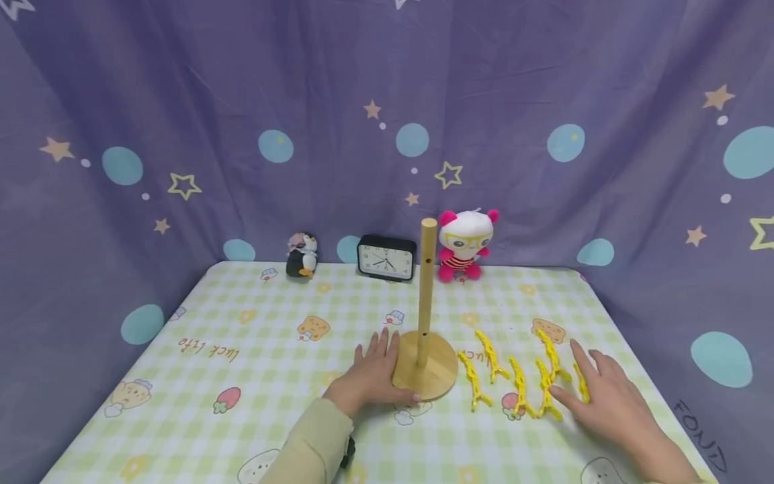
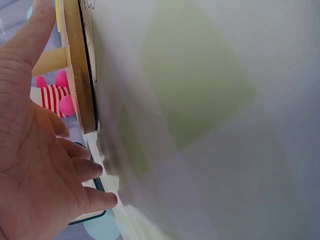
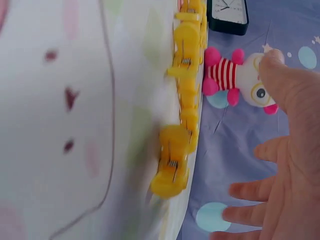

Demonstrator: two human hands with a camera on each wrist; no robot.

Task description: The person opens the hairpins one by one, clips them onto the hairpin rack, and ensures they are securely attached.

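A round wooden base (image 1: 444, 376) carries an upright wooden pole (image 1: 426, 289) with small dark holes in it. My left hand (image 1: 371, 376) lies along the base's left side, fingers extended and thumb by the front edge; in the left wrist view the palm (image 2: 40, 165) faces the base's rim (image 2: 82, 75). Several curved yellow plastic clips (image 1: 474, 383) lie in loose rows right of the base. In the right wrist view, small metal springs show in the clips (image 3: 172, 162). My right hand (image 1: 611, 396) is beside the rightmost clip (image 1: 582, 383), fingers spread and holding nothing.
Along the table's back edge stand a penguin toy (image 1: 302, 255), a black alarm clock (image 1: 387, 258) and a pink-and-white plush toy (image 1: 465, 245). A checked cloth (image 1: 260, 376) covers the table. Behind it hangs a purple curtain (image 1: 338, 101).
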